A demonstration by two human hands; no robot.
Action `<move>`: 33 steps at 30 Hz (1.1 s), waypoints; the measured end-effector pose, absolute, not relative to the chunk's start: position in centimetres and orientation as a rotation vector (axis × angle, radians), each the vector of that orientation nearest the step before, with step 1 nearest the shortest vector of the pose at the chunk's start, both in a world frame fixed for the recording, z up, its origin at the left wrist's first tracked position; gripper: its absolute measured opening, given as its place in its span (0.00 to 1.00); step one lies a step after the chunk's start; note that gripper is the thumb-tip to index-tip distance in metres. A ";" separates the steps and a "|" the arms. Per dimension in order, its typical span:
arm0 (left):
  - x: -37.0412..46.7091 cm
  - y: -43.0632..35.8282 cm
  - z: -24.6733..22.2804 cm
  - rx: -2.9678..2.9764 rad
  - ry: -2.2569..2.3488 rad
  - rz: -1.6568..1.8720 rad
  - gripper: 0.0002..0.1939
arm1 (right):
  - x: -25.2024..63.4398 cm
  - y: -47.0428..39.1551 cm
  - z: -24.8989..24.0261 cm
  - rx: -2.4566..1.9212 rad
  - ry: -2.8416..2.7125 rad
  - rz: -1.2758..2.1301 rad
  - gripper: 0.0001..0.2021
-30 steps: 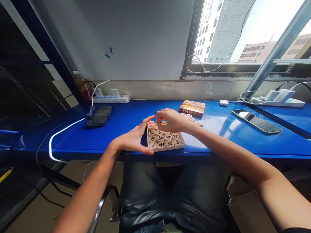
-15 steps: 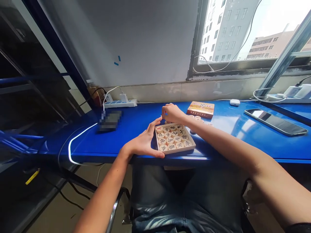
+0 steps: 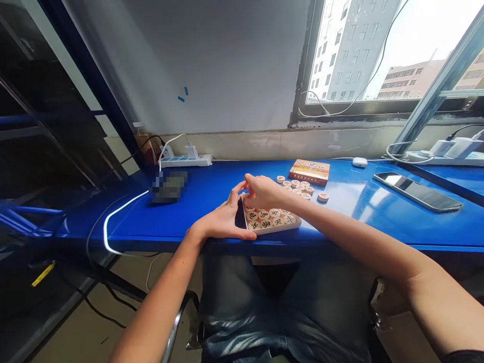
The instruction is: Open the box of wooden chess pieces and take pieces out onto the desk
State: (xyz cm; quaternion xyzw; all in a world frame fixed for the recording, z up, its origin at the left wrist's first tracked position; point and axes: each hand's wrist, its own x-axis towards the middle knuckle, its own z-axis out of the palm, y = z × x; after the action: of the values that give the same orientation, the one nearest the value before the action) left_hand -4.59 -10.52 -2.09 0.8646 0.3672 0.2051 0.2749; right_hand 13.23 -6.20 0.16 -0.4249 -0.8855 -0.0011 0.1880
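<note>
Blue desktop (image 3: 212, 196) bears a squarish, upward-facing tray (image 3: 276, 231); left grip (image 3: 222, 222) spread, right grip (image 3: 266, 191) unclear.

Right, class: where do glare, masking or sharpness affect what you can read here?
Head view: sky in the window washes out; glare whitens the desk right of the loose pieces; a pixelated patch masks something at left; characters on boxed pieces look fairly sharp.

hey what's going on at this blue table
The left hand is spread along the left side of a shallow tray of round pieces. The right hand bends over the tray's far left corner; whether it holds a piece is hidden. Loose pieces lie beyond the tray, near a box.
</note>
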 end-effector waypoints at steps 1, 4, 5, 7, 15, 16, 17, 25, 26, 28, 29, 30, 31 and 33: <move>-4.6 -10.5 -2.1 2.335 0.978 0.558 0.65 | 13.5 -6.3 0.6 -1.193 -2.499 -0.037 0.13; -4.6 -10.5 -2.1 2.368 0.974 0.541 0.63 | 15.2 -6.5 2.5 -1.178 -2.510 -0.110 0.08; -4.6 -10.5 -2.1 2.373 0.988 0.534 0.63 | 15.7 -6.4 3.2 -1.205 -2.481 -0.113 0.06; -4.7 -10.6 -2.0 2.369 1.024 0.515 0.62 | 16.5 -5.8 4.4 -1.250 -2.394 -0.116 0.04; -4.5 -11.1 -1.5 2.443 1.062 0.494 0.50 | 11.6 -0.8 3.8 -1.020 -2.385 -0.041 0.06; -4.5 -11.1 -1.5 2.447 1.061 0.496 0.50 | 10.9 -0.3 3.2 -1.012 -2.395 -0.008 0.07; -4.5 -11.1 -1.5 2.453 1.058 0.498 0.50 | 10.4 0.0 2.6 -1.022 -2.434 0.037 0.06; -4.6 -11.1 -1.5 2.447 1.074 0.446 0.50 | 13.9 0.2 2.7 -0.942 -2.391 0.070 0.08; -4.6 -11.1 -1.5 2.442 1.078 0.442 0.50 | 15.2 0.2 3.0 -0.933 -2.351 0.023 0.08; -4.6 -11.2 -1.5 2.435 1.079 0.439 0.51 | 18.4 0.4 3.2 -1.007 -2.295 -0.076 0.08; -4.6 -11.2 -1.5 2.431 1.078 0.441 0.50 | 20.2 0.6 3.0 -1.119 -2.265 -0.133 0.08; -4.6 -11.3 -1.4 2.425 1.080 0.444 0.50 | 22.1 0.8 2.7 -1.276 -2.226 -0.175 0.10; -4.6 -11.3 -1.4 2.418 1.084 0.448 0.50 | 24.0 1.1 2.3 -1.471 -2.175 -0.172 0.14; -4.7 -11.1 -1.2 2.400 1.100 0.441 0.51 | 27.5 1.8 1.3 -1.832 -2.148 0.001 0.29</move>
State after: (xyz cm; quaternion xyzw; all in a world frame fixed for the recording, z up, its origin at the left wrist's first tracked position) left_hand -4.66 -11.10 -1.20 0.8725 0.4000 0.1603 0.2306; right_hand 27.52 1.77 1.29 -0.6406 -0.7513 0.0004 0.1586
